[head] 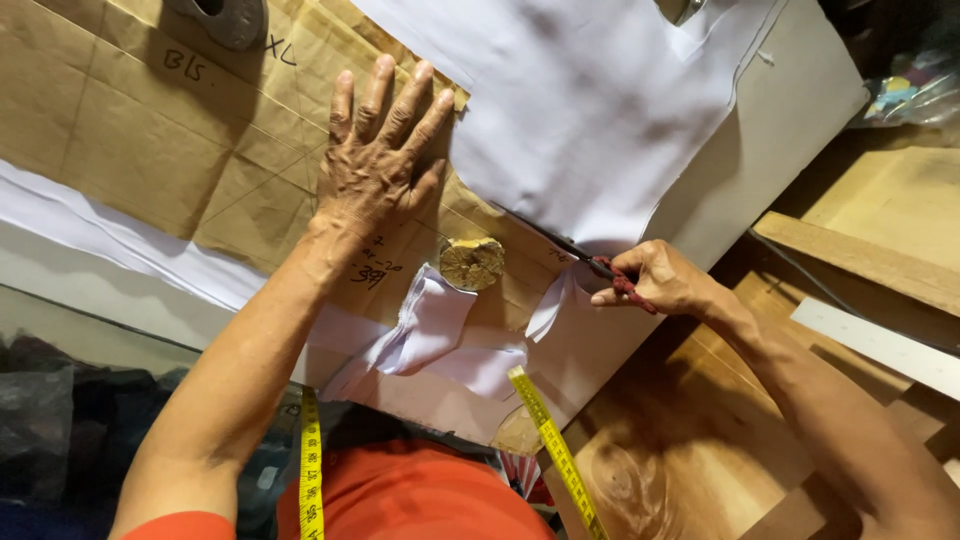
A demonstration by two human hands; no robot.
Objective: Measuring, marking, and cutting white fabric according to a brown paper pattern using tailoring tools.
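pattern paper (pixel 150 150): brown, with a grid of fold creases and dark handwritten marks
fabric (pixel 590 110): plain white, no print
fabric scraps (pixel 430 330): white also
scissors (pixel 585 258): dark blades, handles wrapped in red
measuring tape (pixel 555 450): yellow with fine black marks
round weight (pixel 471 263): dull gold, rough surface
table (pixel 770 130): pale cream top
shirt (pixel 420 500): orange-red
floor boards (pixel 700 440): warm brown wood with visible grain

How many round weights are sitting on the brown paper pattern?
2. A golden round weight lies near the pattern's lower edge, between the left hand and right hand. A grey round weight sits at the top edge, partly cropped; others may be out of view.
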